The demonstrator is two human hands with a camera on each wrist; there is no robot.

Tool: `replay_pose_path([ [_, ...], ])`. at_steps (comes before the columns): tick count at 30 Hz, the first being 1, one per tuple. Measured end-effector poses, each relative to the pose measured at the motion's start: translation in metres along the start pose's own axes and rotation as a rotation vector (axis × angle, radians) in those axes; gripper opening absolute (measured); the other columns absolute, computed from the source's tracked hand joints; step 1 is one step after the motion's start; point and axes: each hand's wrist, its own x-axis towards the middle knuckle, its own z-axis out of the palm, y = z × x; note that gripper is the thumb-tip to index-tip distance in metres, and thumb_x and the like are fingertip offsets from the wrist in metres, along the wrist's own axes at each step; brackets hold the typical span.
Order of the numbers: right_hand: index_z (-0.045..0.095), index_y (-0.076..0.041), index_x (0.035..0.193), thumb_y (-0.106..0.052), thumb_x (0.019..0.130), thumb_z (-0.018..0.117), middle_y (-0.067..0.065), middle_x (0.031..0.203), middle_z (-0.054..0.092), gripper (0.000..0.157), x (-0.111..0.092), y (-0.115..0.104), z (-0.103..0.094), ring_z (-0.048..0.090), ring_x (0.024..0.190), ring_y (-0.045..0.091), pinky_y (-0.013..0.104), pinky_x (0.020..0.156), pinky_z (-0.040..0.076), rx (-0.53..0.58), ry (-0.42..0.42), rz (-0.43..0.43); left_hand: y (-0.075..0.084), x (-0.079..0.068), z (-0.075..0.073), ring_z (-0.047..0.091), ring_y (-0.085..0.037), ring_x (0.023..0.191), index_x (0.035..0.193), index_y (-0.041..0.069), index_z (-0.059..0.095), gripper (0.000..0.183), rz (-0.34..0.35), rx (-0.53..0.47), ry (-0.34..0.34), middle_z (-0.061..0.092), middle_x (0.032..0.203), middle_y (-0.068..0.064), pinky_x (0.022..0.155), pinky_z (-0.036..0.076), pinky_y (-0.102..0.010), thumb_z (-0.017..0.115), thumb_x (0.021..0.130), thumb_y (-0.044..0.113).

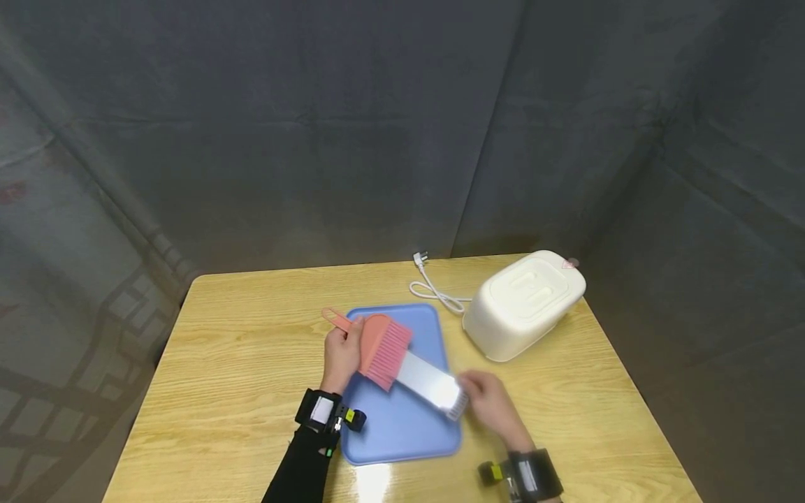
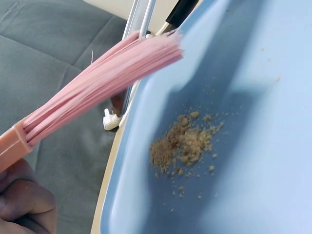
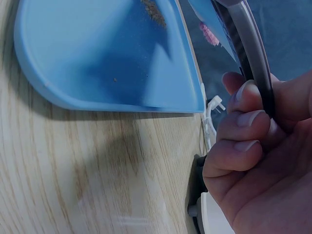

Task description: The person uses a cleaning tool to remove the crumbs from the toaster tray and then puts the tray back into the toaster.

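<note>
My left hand (image 1: 342,358) grips a small hand brush (image 1: 372,342) with an orange body and pink bristles (image 2: 107,80). A long silver crumb tray (image 1: 430,384) is held at its near right end by my right hand (image 1: 489,404), fingers curled round the edge in the right wrist view. The bristles overlap the crumb tray's far end in the head view; whether they touch it is unclear. Both are over a blue tray (image 1: 402,440). Brown crumbs (image 2: 183,146) lie heaped in the blue tray, with scattered specks around them.
A cream-white toaster-like appliance (image 1: 528,304) stands at the back right of the wooden table (image 1: 251,335). Its white cord and plug (image 1: 420,260) lie behind the blue tray. Dark grey curtains (image 1: 314,140) hang behind and beside the table.
</note>
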Motion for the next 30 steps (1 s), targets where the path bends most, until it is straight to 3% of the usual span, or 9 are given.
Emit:
replay_pose_path([
  [10, 0.072, -0.006, 0.107, -0.011, 0.101, 0.060, 0.001, 0.094, 0.072, 0.014, 0.000, 0.002, -0.003, 0.066, 0.087, 0.015, 0.038, 0.083, 0.056, -0.008, -0.007, 0.011, 0.000, 0.003, -0.006, 0.049, -0.014, 0.046, 0.068, 0.008, 0.057, 0.049, -0.051, -0.001, 0.018, 0.048, 0.053, 0.002, 0.041, 0.035, -0.029, 0.058, 0.104, 0.040],
  [21, 0.072, -0.006, 0.108, -0.013, 0.101, 0.061, 0.001, 0.095, 0.072, 0.015, -0.001, 0.002, -0.006, 0.065, 0.087, 0.015, 0.038, 0.083, 0.055, 0.009, 0.000, 0.012, 0.000, 0.006, -0.011, 0.051, -0.015, 0.050, 0.073, 0.004, 0.062, 0.047, -0.034, -0.024, 0.030, 0.052, 0.056, 0.000, 0.044, 0.038, -0.030, 0.058, 0.105, 0.038],
  [30, 0.072, -0.006, 0.105, -0.013, 0.101, 0.062, 0.001, 0.094, 0.072, 0.013, -0.003, 0.002, -0.007, 0.065, 0.086, 0.015, 0.038, 0.082, 0.056, 0.014, -0.004, 0.001, -0.001, 0.007, -0.011, 0.050, -0.013, 0.047, 0.074, 0.004, 0.062, 0.048, -0.065, -0.036, 0.037, 0.050, 0.055, 0.001, 0.042, 0.036, -0.028, 0.057, 0.104, 0.041],
])
